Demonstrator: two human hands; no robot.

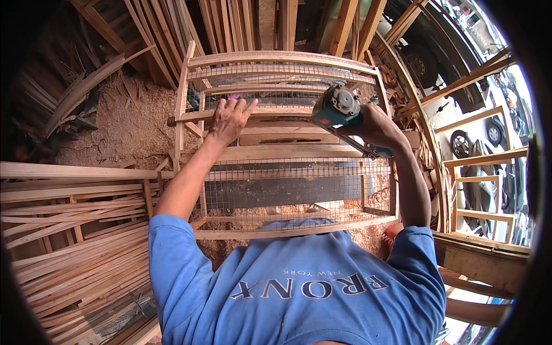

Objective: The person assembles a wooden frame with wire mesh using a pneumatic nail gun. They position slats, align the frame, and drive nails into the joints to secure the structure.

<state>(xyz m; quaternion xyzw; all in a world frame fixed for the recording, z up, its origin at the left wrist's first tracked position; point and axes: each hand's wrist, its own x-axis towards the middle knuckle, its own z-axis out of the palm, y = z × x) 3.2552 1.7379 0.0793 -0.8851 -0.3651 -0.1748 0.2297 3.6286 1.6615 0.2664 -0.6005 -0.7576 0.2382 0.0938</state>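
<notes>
A wooden frame point(282, 232) covered with wire mesh point(276, 172) lies before me, its rails running left to right. My left hand point(230, 121) sits on a rail in its left half, fingers bent over the wood; the fingertips are partly hidden. In my right hand point(376, 127) is a teal and black nail gun point(338, 108), held above the right half of the frame. Its round-capped head points up toward me, and its long magazine slants down to the right. Whether its nose touches the wood is hidden.
Long wooden strips point(75, 259) are stacked at the left, and more boards point(241, 26) stand upright beyond the frame. Wood shavings point(121, 123) cover the floor. An orange coiled hose point(392, 238) is near my right side. Wooden frames point(483, 179) and parked vehicles point(460, 144) are at the right.
</notes>
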